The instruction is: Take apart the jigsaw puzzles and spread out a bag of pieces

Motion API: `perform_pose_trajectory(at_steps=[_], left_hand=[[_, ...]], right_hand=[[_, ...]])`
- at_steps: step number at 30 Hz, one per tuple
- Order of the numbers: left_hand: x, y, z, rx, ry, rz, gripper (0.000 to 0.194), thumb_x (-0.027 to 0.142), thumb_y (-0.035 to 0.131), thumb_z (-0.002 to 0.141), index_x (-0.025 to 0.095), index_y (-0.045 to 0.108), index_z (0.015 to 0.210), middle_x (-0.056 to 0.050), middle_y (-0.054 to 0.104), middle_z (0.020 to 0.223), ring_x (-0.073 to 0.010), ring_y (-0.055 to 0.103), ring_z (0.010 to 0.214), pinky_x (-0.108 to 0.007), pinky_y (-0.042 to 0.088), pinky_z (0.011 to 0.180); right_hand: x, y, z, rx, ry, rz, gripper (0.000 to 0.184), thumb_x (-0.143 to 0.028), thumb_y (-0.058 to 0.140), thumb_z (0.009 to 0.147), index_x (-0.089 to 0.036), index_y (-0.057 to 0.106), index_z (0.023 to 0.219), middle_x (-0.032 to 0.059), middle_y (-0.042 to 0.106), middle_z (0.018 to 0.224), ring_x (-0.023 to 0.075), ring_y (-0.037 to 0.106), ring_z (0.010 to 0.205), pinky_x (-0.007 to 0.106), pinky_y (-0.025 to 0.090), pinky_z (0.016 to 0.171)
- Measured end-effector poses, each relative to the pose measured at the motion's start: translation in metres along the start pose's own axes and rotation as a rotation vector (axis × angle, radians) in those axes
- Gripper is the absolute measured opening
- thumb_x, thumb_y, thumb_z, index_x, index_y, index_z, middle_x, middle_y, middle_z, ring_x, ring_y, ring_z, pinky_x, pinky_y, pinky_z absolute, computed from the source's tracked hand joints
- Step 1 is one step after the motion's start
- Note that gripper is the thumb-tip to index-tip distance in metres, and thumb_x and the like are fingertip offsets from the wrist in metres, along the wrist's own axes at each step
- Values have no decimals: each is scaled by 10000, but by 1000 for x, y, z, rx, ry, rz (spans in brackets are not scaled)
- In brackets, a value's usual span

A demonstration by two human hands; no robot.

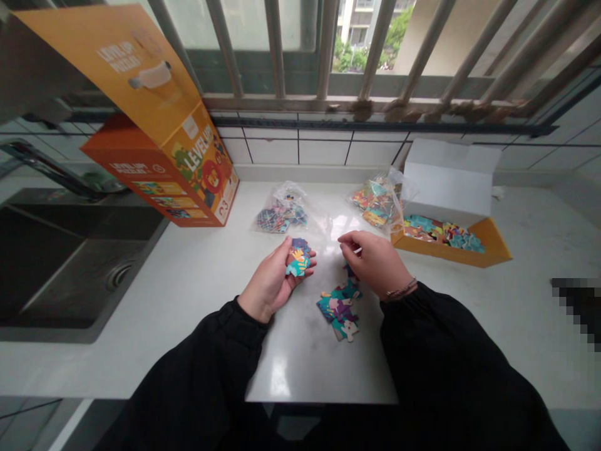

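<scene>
My left hand (pixel 273 280) is curled round a small stack of colourful puzzle pieces (pixel 298 257), held just above the white counter (pixel 197 282). My right hand (pixel 374 261) hovers to its right with thumb and fingers pinched together; what they pinch is too small to make out. Below the right hand a few joined puzzle pieces (pixel 341 308) lie flat on the counter. Both arms wear black sleeves, and a thin bracelet circles the right wrist.
An orange puzzle box (pixel 185 172) stands at the back left beside a dark sink (pixel 70 263). Two clear bags of pieces (pixel 282 213) (pixel 375 200) lie behind the hands. An orange tray of pieces with a white lid (pixel 446 241) sits at the right. A barred window runs behind.
</scene>
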State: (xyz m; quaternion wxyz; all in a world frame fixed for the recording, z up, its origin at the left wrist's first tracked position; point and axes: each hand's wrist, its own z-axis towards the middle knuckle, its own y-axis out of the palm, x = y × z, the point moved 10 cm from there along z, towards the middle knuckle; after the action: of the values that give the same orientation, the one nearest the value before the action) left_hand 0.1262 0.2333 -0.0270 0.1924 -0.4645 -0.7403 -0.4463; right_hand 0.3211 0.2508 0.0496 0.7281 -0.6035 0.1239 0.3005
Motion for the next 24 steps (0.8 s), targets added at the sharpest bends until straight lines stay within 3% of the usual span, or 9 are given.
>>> perform_pose_trajectory(at_steps=[3, 6, 10, 18, 24], left_hand=[[0, 0, 0, -10, 1, -5, 375, 401, 538, 1123, 79, 730, 1107, -190, 810, 994, -193, 792, 717, -253, 649, 595], [1, 0, 0, -6, 5, -11, 382, 397, 515, 1129, 81, 725, 1091, -188, 807, 990, -193, 788, 717, -251, 639, 582], [0, 0, 0, -7, 0, -14, 396, 396, 485, 1137, 82, 721, 1087, -190, 808, 1005, -199, 788, 723, -252, 630, 568], [-2, 0, 2, -23, -5, -15, 430, 464, 537, 1117, 88, 740, 1071, -177, 807, 974, -197, 791, 736, -255, 648, 594], [-2, -2, 5, -21, 43, 23, 316, 415, 592, 1098, 119, 695, 1143, -165, 804, 1017, -205, 792, 754, -282, 654, 618]], right_hand=[[10, -1, -2, -76, -30, -31, 237, -284, 720, 971, -219, 764, 1194, 84, 784, 1089, 243, 738, 970, 357, 559, 862], [18, 1, -9, -184, -34, -214, 402, -343, 919, 808, -215, 781, 1162, 120, 755, 1145, 299, 729, 1015, 397, 564, 890], [29, 6, -16, -297, 19, -302, 291, -314, 936, 781, -207, 796, 1013, 104, 738, 1047, 266, 723, 881, 378, 554, 820], [32, 8, -13, -317, 54, -196, 276, -324, 944, 729, -229, 738, 887, 41, 742, 863, 224, 693, 761, 312, 479, 657], [12, -6, -10, -255, 49, -13, 128, -237, 779, 865, -238, 676, 788, -11, 710, 708, 162, 629, 623, 282, 415, 574]])
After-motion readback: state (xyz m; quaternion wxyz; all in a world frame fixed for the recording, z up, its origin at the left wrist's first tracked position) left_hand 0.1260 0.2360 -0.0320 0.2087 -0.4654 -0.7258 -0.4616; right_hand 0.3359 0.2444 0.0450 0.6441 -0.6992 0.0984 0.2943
